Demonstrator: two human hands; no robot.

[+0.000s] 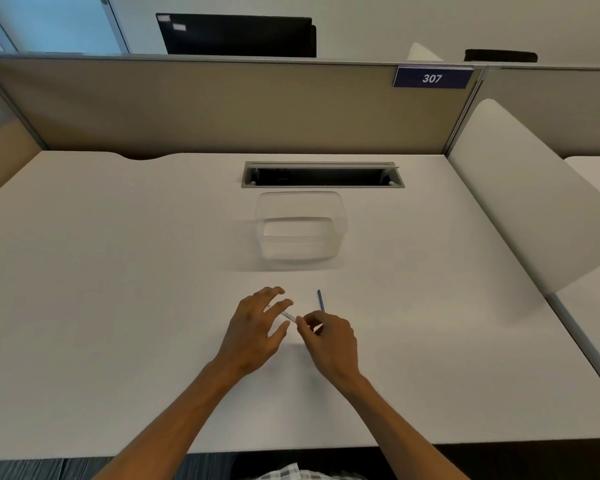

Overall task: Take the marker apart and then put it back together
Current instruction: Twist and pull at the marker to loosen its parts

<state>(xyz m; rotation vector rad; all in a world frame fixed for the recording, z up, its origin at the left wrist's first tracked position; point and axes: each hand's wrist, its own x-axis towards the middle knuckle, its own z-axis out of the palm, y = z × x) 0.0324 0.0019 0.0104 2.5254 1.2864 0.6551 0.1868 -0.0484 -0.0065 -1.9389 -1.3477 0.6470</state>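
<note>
Right hand (329,336) fingers pinched on end of clear marker barrel (289,315); left hand (255,325) fingers spread loose, barrel lying across them, no firm grip. Thin blue ink core (320,301) loose on desk (118,306) just beyond right fingers. We judge marker apart, reassembly pending. Risks: barrel slips from slack left fingers; core rolls if knuckles nudge it. Clear container (300,230) well beyond fingers, no hazard.
</note>
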